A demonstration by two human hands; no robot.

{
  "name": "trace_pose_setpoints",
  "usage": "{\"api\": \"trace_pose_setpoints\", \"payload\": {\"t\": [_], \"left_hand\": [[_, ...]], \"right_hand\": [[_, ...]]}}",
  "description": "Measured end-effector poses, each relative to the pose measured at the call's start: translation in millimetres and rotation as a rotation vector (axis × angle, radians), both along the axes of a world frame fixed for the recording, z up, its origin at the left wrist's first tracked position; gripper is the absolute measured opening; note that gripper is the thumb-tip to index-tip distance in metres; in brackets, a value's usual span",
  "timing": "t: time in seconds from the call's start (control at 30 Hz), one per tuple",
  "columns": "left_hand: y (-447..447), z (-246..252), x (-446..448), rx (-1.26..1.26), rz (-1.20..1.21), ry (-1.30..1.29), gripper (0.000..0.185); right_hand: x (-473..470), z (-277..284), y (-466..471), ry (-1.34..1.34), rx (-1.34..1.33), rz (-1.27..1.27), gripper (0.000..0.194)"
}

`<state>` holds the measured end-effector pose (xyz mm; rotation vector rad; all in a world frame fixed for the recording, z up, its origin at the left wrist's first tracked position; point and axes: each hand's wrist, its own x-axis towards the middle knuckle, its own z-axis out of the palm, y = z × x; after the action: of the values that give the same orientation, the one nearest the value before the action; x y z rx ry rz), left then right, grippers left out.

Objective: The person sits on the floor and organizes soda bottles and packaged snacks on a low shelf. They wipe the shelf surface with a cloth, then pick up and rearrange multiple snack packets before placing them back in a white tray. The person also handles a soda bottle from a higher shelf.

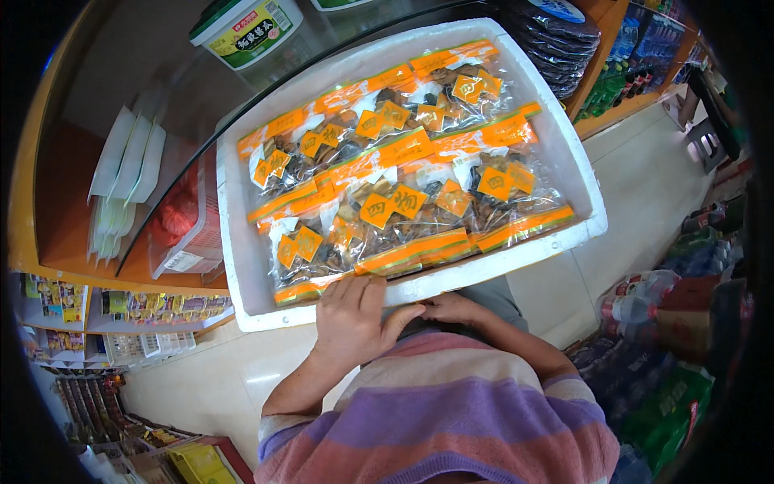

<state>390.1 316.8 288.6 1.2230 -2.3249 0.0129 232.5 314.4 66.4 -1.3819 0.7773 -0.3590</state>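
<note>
Before me is a white foam box (423, 284), tilted in view, with a thick rim. Inside lie two rows of clear plastic packets (387, 209) of dried brown and black pieces, with orange bands and orange diamond labels bearing writing. My left hand (354, 314) grips the near rim, its fingers over the edge against the packets and its thumb outside. My right hand (452, 307) is below the near rim, close to my left thumb. Its fingers are partly hidden, so I cannot tell whether it holds anything. What bears the box's weight is hidden beneath it.
A dark-edged glass panel (175, 175) borders the box's left side, near white trays (130, 157), a pink basket (193, 236) and a green-white tub (248, 33). Dark wrapped packs (553, 45) are stacked behind. Bottles (635, 296) crowd the right floor. A person (713, 91) is at far right.
</note>
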Motion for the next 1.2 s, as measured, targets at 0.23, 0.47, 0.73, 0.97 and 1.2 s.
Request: {"api": "trace_pose_setpoints", "payload": {"t": [0.23, 0.47, 0.73, 0.97, 1.2], "left_hand": [[-17.6, 21.6, 19.7, 0.253, 0.175, 0.420, 0.021], [-68.4, 31.2, 29.2, 1.036, 0.436, 0.752, 0.021], [-82.2, 21.8, 29.7, 1.173, 0.490, 1.042, 0.021], [-88.2, 24.0, 26.7, 1.164, 0.479, 0.947, 0.016], [-97.9, 20.9, 28.6, 1.193, 0.424, 1.011, 0.012]], "right_hand": [[-1.5, 9.6, -4.6, 0.043, 0.120, -0.078, 0.021], [-3.9, 1.4, -4.9, -0.035, 0.219, -0.138, 0.018], [-4.6, 5.3, -6.3, -0.016, 0.247, -0.122, 0.016], [-8.3, 18.9, -7.1, -0.080, 0.254, -0.140, 0.014], [-6.7, 19.1, -5.9, -0.129, 0.369, -0.197, 0.012]]}}
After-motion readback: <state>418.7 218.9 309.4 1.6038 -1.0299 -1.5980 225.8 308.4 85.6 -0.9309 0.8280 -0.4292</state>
